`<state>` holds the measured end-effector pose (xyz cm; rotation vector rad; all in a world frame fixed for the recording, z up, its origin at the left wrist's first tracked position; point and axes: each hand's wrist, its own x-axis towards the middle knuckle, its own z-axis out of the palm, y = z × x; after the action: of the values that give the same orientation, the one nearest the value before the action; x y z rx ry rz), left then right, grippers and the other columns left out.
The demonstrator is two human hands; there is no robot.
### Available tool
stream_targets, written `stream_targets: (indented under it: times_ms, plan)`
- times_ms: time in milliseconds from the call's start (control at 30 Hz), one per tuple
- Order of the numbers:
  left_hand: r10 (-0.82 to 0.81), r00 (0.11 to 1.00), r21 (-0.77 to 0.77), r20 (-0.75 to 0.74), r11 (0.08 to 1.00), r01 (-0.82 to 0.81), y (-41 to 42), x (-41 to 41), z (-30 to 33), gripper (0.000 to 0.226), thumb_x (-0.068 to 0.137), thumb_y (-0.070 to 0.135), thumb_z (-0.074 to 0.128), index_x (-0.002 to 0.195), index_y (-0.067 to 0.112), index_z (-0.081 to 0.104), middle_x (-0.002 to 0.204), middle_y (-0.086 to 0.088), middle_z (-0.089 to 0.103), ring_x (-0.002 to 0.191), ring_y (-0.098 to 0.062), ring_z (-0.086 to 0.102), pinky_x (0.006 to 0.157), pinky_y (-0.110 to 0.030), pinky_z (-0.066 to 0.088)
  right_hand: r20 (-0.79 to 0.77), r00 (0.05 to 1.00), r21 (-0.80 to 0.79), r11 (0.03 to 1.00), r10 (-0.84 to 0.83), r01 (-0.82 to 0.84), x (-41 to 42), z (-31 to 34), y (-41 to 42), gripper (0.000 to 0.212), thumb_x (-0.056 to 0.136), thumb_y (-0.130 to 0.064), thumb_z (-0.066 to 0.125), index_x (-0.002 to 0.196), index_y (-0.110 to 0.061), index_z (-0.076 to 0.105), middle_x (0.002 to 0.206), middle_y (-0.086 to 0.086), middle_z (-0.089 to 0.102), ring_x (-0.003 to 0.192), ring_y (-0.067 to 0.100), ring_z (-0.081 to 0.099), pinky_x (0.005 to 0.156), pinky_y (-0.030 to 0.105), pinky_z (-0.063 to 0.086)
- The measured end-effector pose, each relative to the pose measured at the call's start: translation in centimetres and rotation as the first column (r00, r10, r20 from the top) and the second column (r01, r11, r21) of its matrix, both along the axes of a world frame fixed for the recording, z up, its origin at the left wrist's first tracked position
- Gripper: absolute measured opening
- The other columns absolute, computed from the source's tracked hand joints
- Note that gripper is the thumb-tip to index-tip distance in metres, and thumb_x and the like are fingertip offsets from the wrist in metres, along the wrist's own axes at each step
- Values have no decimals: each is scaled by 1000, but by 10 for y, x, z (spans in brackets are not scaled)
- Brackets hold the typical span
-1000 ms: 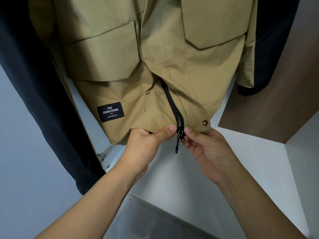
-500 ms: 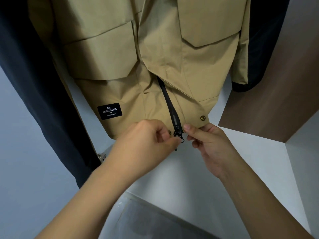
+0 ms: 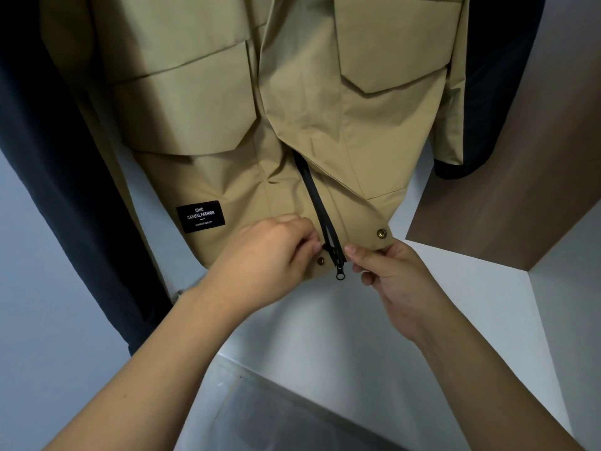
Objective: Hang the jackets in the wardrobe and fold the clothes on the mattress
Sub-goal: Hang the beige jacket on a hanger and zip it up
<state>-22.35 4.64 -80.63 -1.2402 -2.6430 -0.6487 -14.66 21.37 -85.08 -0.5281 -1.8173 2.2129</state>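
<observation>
The tan jacket [image 3: 292, 109] hangs in the wardrobe in front of me, its black zipper [image 3: 320, 209] parted only near the hem. My left hand [image 3: 270, 258] curls at the zipper's foot, fingertips pinching what I take to be the slider; my right hand [image 3: 390, 275] pinches the hem just right of it, below the brass snap [image 3: 381, 233]. I judge I'm zipping it up; next, pull the slider upward while holding the hem taut. Dark garments [image 3: 48, 177] hang on either side.
</observation>
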Motion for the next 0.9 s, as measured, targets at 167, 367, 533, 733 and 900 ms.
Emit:
stream_targets:
  times_ms: [167,367,533,733,900]
  plan:
    - [-86,996,69,-11,994,86,6,-4,7,9,96,19,57,88,18,61,84,12,54,80,-17,53,71,-28,33,-49,990,64,990,131,-128,-1,-1,-9,23,86,-5,67,104,-19,67,82,-9,71,67,1,57,63,19,39]
    - [-69,998,98,9,993,68,12,-1,6,10,96,18,56,88,15,62,85,8,57,81,-18,52,73,-32,35,-180,980,36,996,88,-83,-7,-3,-15,33,84,10,65,115,1,62,80,-5,71,65,-3,62,55,8,43]
    - [-31,999,91,-25,995,33,15,0,2,12,95,21,56,84,22,56,82,13,54,82,-17,54,75,-35,36,-228,969,61,994,98,-87,-5,-3,-11,39,83,15,62,119,0,62,108,13,73,102,22,70,87,28,56]
    - [178,976,113,-127,980,-164,22,-3,-8,11,96,28,51,93,25,61,92,8,60,95,-21,55,75,-33,23,-204,971,79,991,124,-110,-4,-6,-2,44,82,16,64,122,0,58,110,16,72,105,34,66,92,33,54]
    - [378,909,198,-174,918,-343,20,-13,-7,12,97,25,51,96,18,61,98,-2,63,95,-30,56,75,-35,22,-94,987,-12,991,131,-133,1,-16,4,45,81,13,68,120,-6,58,102,7,75,96,20,71,80,20,55]
